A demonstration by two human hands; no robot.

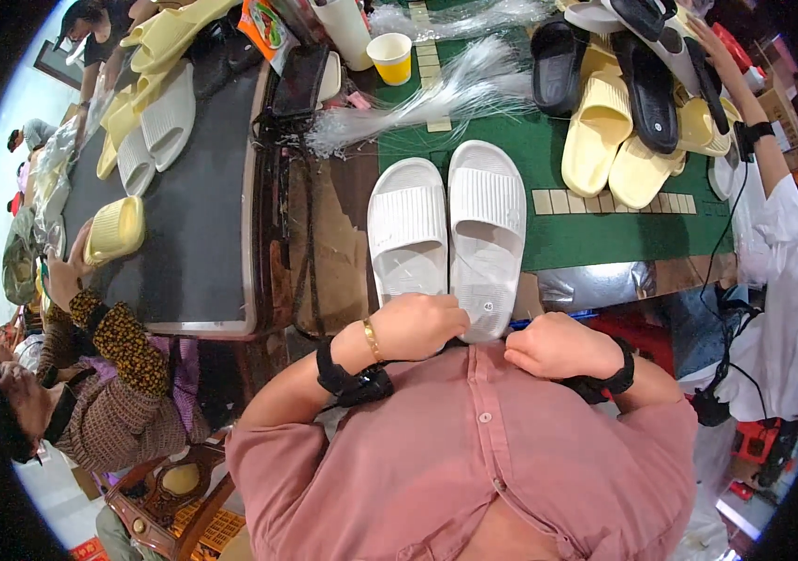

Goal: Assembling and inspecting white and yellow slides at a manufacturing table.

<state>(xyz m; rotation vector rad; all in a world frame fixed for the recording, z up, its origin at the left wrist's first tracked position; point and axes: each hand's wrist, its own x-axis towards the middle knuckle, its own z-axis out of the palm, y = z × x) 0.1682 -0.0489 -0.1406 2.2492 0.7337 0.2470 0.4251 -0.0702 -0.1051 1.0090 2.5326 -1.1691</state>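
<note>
two white slides (445, 229) lie side by side, toes away from us, on the green mat (595, 238), and we take that mat as our landmark: the pair sits at its near left corner, heels hanging toward our chest. to do this step well, we judge the heels should be kept level and the two soles pressed evenly together before anything is lifted, so the pair stays matched. our left hand (417, 327) is curled almost into a fist at the heel of the left slide, knuckles touching it; whether the fingers actually pinch the heel we cannot tell, since they fold under. our right hand (558, 344) is likewise clenched, just off the mat's near edge, beside the heel of the right slide but seemingly not gripping it. farther across the mat lie yellow slides (604, 131) and black slides (558, 65), with a yellow paper cup (391, 56) at its far left.
</note>
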